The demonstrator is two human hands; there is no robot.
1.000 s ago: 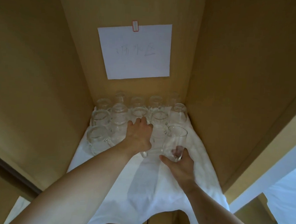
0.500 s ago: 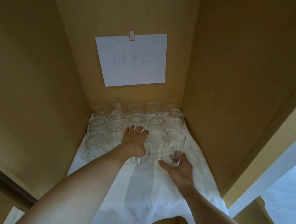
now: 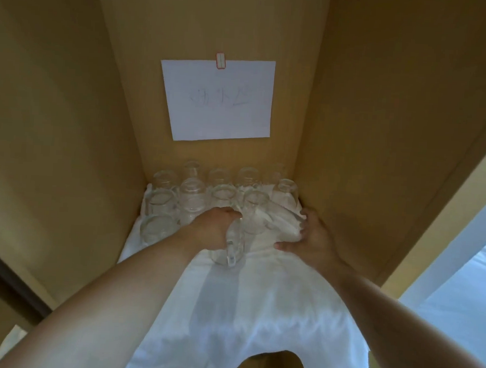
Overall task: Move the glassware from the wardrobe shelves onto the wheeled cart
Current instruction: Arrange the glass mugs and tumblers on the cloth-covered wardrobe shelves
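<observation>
Several clear glasses (image 3: 221, 195) stand in rows at the back of the wardrobe shelf on a white cloth (image 3: 258, 305). My left hand (image 3: 212, 228) reaches in from the lower left and grips a handled glass mug (image 3: 232, 249) at the front of the group. To the right, next to the side wall, my right hand (image 3: 313, 239) holds a tall glass (image 3: 279, 221). That glass is blurred and tilted over toward the other glasses. The wheeled cart is out of view.
Wooden wardrobe walls close in on the left, back and right. A white paper sheet (image 3: 218, 99) is taped to the back wall above the glasses. The cloth hangs over the shelf's front edge. A pale surface (image 3: 462, 282) shows outside at the lower right.
My right hand has moved right toward the side wall and tipped its tall glass over from upright. My left hand has closed round the mug. The view has shifted downward.
</observation>
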